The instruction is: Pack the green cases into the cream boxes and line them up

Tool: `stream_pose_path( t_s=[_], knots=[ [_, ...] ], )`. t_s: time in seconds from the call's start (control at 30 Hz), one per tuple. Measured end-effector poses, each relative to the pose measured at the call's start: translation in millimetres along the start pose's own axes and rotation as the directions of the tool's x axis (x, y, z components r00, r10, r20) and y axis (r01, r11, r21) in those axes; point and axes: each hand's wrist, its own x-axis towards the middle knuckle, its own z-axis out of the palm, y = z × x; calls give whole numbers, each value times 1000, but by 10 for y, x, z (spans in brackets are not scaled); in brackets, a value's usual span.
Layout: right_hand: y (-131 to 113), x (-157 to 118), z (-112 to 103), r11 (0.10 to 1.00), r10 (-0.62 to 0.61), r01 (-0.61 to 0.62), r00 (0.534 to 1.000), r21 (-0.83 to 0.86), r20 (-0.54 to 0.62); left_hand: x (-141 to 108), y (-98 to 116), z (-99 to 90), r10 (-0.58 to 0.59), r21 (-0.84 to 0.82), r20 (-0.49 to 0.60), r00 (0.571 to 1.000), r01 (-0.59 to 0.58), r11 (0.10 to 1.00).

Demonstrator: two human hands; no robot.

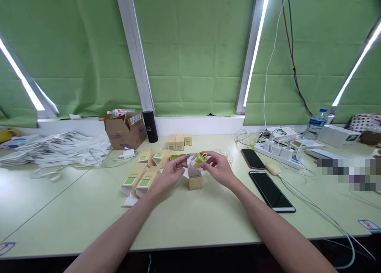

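A small tan cardboard box (195, 182) stands upright on the table in front of me, its white-lined flaps spread at the top. My right hand (219, 170) pinches a small green and yellow item with a loop (201, 158) just over the box's mouth; its exact kind is unclear. At the box's left side is my left hand (171, 175), its fingers curled at the flap. Behind the left hand, green items (175, 157) are partly hidden. Left of it lie several opened tan boxes (131, 180) with green labels.
Three closed tan boxes (179, 142) stand farther back. A brown carton (125, 132), black cylinder (150, 126) and heap of white straps (59, 150) are to the left. Two phones (271, 191), a power strip (279, 153), cables and a water bottle (316, 125) occupy the right.
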Motion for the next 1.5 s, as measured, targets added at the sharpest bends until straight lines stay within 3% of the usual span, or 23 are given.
stream_pose_path(
  t_s=[0.5,0.73,0.97,1.17,1.5],
  knots=[
    [-87,-76,5,933,-80,151,972,-328,220,-17,21,4,-26,16,-9,1000,26,1000],
    [-74,-105,30,898,-136,249,941,-361,311,-16,30,19,-35,10,1,999,35,999],
    [-15,-106,69,871,-186,291,941,-397,282,-19,37,36,-23,2,-7,1000,23,1000],
    [41,-105,111,901,-230,296,946,-316,230,-30,68,32,-8,16,-8,1000,8,1000],
    [117,-98,194,930,-110,147,986,-336,126,-14,78,33,-28,19,-6,1000,28,999]
  ],
)
